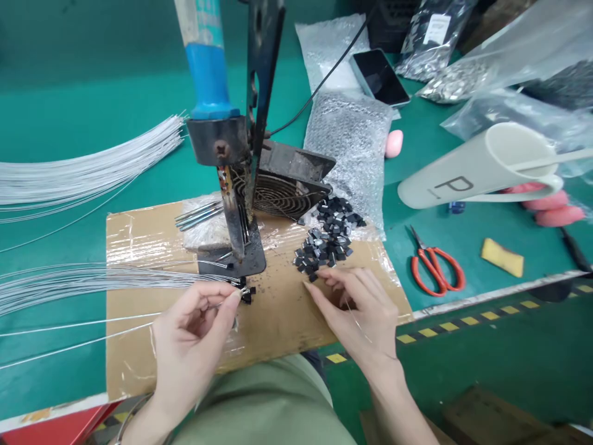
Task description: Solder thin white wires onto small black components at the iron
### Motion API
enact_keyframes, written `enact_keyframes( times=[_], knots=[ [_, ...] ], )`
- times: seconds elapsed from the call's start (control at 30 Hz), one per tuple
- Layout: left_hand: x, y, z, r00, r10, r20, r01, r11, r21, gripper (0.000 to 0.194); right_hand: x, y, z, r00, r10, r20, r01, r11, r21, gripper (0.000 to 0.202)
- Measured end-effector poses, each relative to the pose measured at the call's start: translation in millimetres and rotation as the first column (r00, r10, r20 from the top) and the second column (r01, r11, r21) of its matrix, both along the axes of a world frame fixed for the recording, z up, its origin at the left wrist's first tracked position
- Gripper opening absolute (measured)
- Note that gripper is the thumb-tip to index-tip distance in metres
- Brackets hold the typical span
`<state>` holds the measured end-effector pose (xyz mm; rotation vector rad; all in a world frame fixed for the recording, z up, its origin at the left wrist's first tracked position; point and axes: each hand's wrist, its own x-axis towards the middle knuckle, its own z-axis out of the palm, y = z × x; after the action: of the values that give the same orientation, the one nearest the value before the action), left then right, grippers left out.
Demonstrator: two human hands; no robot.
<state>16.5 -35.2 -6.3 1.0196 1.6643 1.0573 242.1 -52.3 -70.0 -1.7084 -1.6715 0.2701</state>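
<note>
Thumb and forefinger of my left hand point(197, 337) pinch the end of a thin white wire, close to the bundle of wires point(152, 275) tipped with small black parts point(248, 290). Two separate wires point(115, 320) run left from that hand. At the near edge of a pile of small black parts with metal tabs point(327, 241), my right hand point(354, 306) has thumb and forefinger closing around one black part point(313, 277). A fine silvery strand point(359, 322) lies across its palm. Above and between both hands, a blue-handled soldering iron point(210, 80) points down in a stand.
Cardboard point(278, 327) covers the work spot. Behind the iron sits a small black fan point(287, 191). White wires point(92, 161) lie at left. To the right are red-handled cutters point(435, 269), a yellow sponge point(503, 258), a white mug point(477, 167), a phone point(380, 77) and bubble wrap point(347, 136).
</note>
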Motion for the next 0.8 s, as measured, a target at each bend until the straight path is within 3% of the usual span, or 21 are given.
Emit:
enact_keyframes(
  times=[0.17,0.27,0.37,0.5,0.63,0.8],
  knots=[
    [-4,1,-1.3,1.000,-0.018,0.001,0.018,1.000,0.025,0.005,-2,3,-3.5,0.990,0.096,0.100,-0.104,0.991,0.080,0.011],
    [-6,2,-2.9,0.996,-0.087,-0.005,0.088,0.994,0.071,0.005,-2,5,-4.4,0.988,0.076,0.135,-0.087,0.993,0.083,0.009],
    [-5,2,-2.2,0.997,-0.076,-0.003,0.076,0.994,0.075,0.008,-5,4,-6.2,0.993,0.034,0.111,-0.039,0.998,0.051,0.009],
    [-1,2,1.5,0.999,-0.040,-0.018,0.041,0.998,0.049,0.008,-16,-1,-7.1,0.976,-0.058,-0.211,0.052,0.998,-0.036,0.008],
    [0,4,4.2,0.998,-0.051,-0.044,0.053,0.998,0.040,0.008,-34,0,3.9,0.812,-0.136,-0.568,0.028,0.980,-0.195,0.010],
    [2,5,6.6,0.999,-0.043,-0.028,0.044,0.998,0.041,0.010,-52,10,25.8,0.663,-0.077,-0.745,-0.088,0.980,-0.180,0.011]
  ],
)
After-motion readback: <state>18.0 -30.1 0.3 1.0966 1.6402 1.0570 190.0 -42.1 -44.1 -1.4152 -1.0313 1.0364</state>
